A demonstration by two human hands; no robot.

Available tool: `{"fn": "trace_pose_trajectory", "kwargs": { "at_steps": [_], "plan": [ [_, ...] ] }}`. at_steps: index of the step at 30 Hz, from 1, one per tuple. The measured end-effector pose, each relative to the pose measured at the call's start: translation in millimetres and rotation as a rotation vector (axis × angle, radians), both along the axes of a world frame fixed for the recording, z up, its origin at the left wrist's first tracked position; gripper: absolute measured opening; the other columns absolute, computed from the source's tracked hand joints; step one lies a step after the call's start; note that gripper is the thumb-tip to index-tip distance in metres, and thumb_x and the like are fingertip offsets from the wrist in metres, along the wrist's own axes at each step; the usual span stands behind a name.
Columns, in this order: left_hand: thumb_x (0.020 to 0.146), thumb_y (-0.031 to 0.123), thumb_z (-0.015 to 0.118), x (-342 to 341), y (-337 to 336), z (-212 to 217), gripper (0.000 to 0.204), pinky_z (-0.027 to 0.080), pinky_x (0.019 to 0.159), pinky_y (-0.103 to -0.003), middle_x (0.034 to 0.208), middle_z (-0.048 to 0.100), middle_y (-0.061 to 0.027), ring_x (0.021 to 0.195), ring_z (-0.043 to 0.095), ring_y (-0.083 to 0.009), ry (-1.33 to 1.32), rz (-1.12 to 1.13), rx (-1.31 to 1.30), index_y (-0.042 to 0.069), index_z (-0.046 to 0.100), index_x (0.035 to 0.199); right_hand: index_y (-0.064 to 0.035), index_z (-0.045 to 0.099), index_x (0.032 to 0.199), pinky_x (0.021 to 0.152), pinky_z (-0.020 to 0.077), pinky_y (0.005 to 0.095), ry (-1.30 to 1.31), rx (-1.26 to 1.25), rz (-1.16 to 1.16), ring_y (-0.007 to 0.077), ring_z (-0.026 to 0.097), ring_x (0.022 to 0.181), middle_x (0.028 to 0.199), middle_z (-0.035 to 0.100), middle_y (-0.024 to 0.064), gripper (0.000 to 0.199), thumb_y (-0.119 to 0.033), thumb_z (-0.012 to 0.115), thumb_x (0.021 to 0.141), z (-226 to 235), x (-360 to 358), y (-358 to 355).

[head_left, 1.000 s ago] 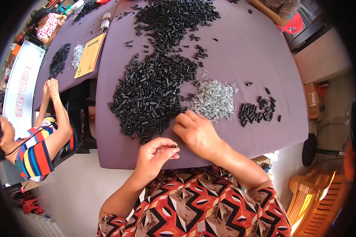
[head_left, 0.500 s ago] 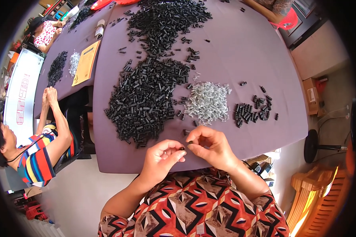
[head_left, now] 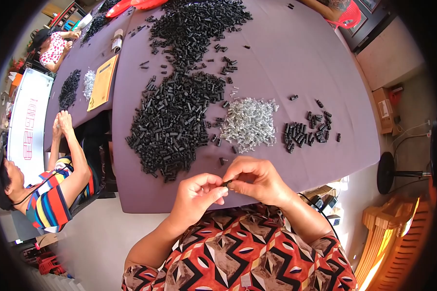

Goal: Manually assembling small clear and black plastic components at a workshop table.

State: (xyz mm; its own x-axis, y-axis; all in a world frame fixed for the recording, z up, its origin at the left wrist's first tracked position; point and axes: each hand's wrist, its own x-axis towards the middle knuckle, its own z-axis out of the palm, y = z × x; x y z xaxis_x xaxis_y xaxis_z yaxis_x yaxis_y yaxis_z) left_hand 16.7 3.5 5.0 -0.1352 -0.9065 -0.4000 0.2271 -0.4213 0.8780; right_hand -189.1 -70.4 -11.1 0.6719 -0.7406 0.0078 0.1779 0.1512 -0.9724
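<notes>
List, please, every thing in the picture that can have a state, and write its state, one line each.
small black part: pinched between fingertips of both hands
left hand: closed on the part
right hand: closed on the part
large black parts pile: loose, spread on table
silver springs pile: loose heap
small black parts group: scattered apart
purple table: covered partly

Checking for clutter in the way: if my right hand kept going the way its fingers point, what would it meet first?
The right hand points leftward, so it would meet the left hand almost at once; both already pinch the small black part between their fingertips.
</notes>
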Motion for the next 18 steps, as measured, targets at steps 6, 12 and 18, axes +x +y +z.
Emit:
{"fn": "trace_pose_trajectory", "kwargs": {
  "at_steps": [6, 12, 18],
  "plan": [
    [0.093, 0.003, 0.074, 2, 4, -7, 0.015, 0.054, 0.068, -0.025, 0.090, 0.071, -0.0052, 0.075, 0.066, -0.0105, -0.167, -0.001, -0.131, -0.003, 0.068, 0.105, 0.0020, 0.072, 0.102, 0.077, 0.0560, 0.0269, 0.108, 0.052, 0.046, 0.0128, 0.068, 0.088, 0.095, 0.067, 0.0046, 0.011, 0.004, 0.071, 0.091, 3, 2, -2],
    [0.086, -0.001, 0.075, -4, -1, -6, 0.014, 0.051, 0.056, -0.032, 0.083, 0.068, -0.0113, 0.062, 0.065, -0.0221, -0.765, 0.030, -0.747, 0.002, 0.068, 0.096, 0.0035, 0.072, 0.103, 0.075, 0.0567, 0.0254, 0.222, -0.128, -0.018, 0.0122, 0.068, 0.089, 0.097, 0.069, 0.0064, 0.012, 0.005, 0.072, 0.091, 6, 6, -1],
    [0.091, 0.004, 0.074, 0, -6, -6, 0.014, 0.050, 0.061, -0.027, 0.083, 0.068, -0.0054, 0.068, 0.062, -0.0094, -0.087, 0.034, -0.088, -0.001, 0.069, 0.103, 0.0012, 0.072, 0.100, 0.071, 0.0552, 0.0247, 0.153, 0.164, -0.085, 0.0097, 0.067, 0.080, 0.090, 0.068, 0.0052, 0.010, 0.004, 0.071, 0.090, 6, 6, 3]
  ]
}}
